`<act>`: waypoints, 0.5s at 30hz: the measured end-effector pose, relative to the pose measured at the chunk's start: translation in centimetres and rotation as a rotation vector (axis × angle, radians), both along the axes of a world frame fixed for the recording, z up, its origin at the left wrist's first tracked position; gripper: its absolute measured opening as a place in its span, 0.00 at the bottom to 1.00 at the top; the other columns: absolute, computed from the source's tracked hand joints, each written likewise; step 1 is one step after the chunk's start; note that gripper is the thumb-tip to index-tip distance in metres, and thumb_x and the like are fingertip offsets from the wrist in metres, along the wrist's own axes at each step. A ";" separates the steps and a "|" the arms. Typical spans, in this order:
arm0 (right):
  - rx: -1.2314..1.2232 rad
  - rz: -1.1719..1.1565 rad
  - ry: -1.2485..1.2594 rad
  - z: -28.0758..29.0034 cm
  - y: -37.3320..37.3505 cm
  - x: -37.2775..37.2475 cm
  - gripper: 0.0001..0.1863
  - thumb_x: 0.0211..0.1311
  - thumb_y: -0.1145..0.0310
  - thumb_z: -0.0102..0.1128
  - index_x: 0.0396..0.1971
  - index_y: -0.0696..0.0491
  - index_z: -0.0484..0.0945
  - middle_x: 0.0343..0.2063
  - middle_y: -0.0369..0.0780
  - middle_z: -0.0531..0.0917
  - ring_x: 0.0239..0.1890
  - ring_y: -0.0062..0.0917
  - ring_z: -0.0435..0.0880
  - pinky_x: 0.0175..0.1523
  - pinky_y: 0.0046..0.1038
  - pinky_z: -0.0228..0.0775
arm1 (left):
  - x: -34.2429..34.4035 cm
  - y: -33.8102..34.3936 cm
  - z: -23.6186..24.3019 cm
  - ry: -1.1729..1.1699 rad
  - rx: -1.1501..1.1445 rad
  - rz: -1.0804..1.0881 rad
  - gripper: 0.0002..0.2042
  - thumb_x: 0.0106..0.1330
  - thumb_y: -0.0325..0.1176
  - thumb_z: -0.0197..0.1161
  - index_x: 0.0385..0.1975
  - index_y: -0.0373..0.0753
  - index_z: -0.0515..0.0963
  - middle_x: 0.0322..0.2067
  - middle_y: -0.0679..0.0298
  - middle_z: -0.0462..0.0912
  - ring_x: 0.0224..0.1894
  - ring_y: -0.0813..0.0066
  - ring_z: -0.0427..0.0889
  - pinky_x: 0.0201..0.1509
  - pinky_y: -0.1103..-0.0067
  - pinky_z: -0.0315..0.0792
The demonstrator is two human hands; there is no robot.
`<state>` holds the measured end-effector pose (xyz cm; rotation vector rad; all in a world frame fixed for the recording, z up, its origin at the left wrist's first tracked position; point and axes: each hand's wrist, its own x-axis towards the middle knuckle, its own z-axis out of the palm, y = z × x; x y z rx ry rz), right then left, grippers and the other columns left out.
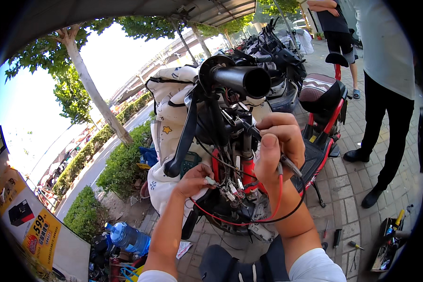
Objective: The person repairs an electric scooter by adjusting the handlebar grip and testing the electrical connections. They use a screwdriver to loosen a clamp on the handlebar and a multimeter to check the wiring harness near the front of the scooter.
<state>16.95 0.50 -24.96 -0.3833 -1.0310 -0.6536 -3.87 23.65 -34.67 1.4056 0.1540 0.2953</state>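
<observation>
My left hand (195,181) pinches a pale plastic wire connector (210,181) beside the opened front of a red electric scooter. In my right hand (281,145), raised over the scooter, are multimeter probes (291,165), with a metal tip pointing up and left toward the handlebar. A red lead (235,223) and a black lead loop below my hands. Behind my left hand sits a dark green multimeter (189,162), partly hidden. Exposed wires with several white connectors (234,190) hang from the scooter's front. A black handlebar grip (245,82) and a brake lever (181,141) stand above them.
A white patterned cover (171,113) hangs behind the handlebar. A person (385,94) stands close on the right, another farther back. Tools lie on the paving near a toolbox (388,244). At lower left are a blue water bottle (129,237) and a sign board (37,230).
</observation>
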 end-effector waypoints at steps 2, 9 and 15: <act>0.016 0.127 0.124 0.9 1.1 0.0 0.14 0.69 0.62 0.53 0.34 0.60 0.72 0.32 0.40 0.77 0.33 0.17 0.74 0.42 0.20 0.67 | -0.4 0.5 -0.5 -0.010 0.027 0.030 0.16 0.57 0.22 0.62 0.45 0.38 0.69 0.41 0.61 0.76 0.43 0.66 0.81 0.49 0.67 0.78; -0.258 -0.304 0.221 3.1 2.4 -1.0 0.24 0.48 0.60 0.76 0.37 0.61 0.77 0.15 0.36 0.69 0.17 0.19 0.68 0.23 0.23 0.61 | -0.2 0.6 -0.1 0.012 0.069 0.032 0.15 0.57 0.22 0.60 0.44 0.38 0.69 0.39 0.61 0.77 0.41 0.67 0.82 0.47 0.70 0.79; -0.412 -0.195 0.368 4.7 0.5 -3.6 0.13 0.56 0.68 0.69 0.25 0.63 0.78 0.16 0.35 0.77 0.20 0.13 0.71 0.24 0.20 0.61 | -0.3 -0.2 0.1 -0.004 0.061 0.037 0.13 0.58 0.22 0.59 0.42 0.38 0.69 0.38 0.61 0.77 0.41 0.70 0.81 0.47 0.71 0.79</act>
